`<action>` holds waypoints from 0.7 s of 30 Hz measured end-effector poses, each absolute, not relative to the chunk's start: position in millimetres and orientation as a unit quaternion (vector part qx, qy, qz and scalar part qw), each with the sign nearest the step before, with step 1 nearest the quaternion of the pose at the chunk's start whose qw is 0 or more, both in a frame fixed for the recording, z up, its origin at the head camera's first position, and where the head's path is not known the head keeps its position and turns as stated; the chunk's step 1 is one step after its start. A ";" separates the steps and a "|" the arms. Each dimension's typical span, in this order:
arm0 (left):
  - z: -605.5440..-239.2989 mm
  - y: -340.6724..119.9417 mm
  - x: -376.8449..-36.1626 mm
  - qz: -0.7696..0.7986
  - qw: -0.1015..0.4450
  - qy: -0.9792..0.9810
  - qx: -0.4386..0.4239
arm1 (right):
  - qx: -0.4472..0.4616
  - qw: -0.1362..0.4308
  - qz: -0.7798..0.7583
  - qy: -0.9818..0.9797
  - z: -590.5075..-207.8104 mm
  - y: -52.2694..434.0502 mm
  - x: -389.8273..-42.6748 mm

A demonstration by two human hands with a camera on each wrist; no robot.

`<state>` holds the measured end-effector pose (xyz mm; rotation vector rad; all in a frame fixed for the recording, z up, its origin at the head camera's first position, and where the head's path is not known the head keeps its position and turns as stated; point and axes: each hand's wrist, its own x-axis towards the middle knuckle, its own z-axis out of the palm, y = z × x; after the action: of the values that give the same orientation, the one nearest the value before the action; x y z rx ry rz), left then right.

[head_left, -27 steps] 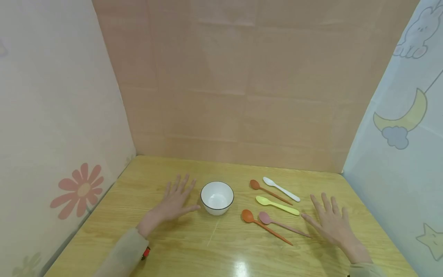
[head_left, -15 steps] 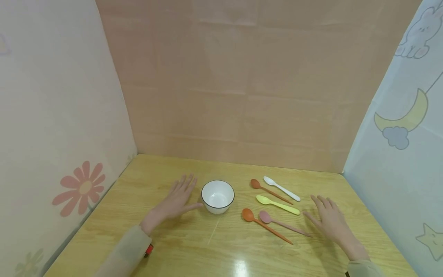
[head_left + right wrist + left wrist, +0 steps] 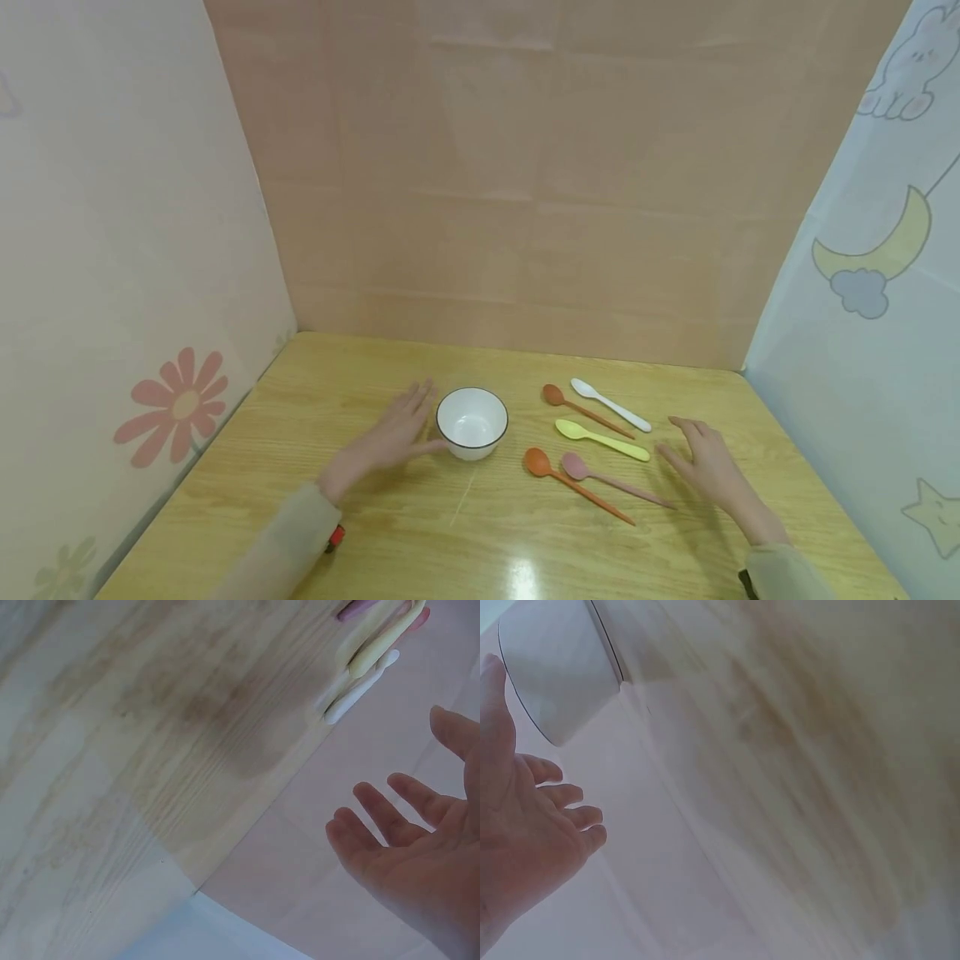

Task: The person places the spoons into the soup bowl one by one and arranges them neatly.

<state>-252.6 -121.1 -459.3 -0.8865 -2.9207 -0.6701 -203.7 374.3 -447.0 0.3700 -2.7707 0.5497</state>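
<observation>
L hand [image 3: 388,438] nr wht bowl [image 3: 472,432]

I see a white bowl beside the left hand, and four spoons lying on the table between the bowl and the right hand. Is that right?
Not quite: there are five spoons, not four. The head view shows a white spoon, a yellow spoon, a pink spoon, a bright orange spoon and a darker orange spoon.
</observation>
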 end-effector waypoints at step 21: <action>-463.4 -109.5 -258.3 -0.212 0.007 -0.931 -0.296 | 0.114 0.102 0.260 -0.953 -440.7 377.2 -220.7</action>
<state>-258.3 -109.5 -463.4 -0.9269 -2.9125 -0.6646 -220.7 377.2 -440.7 0.3356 -2.8144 0.7687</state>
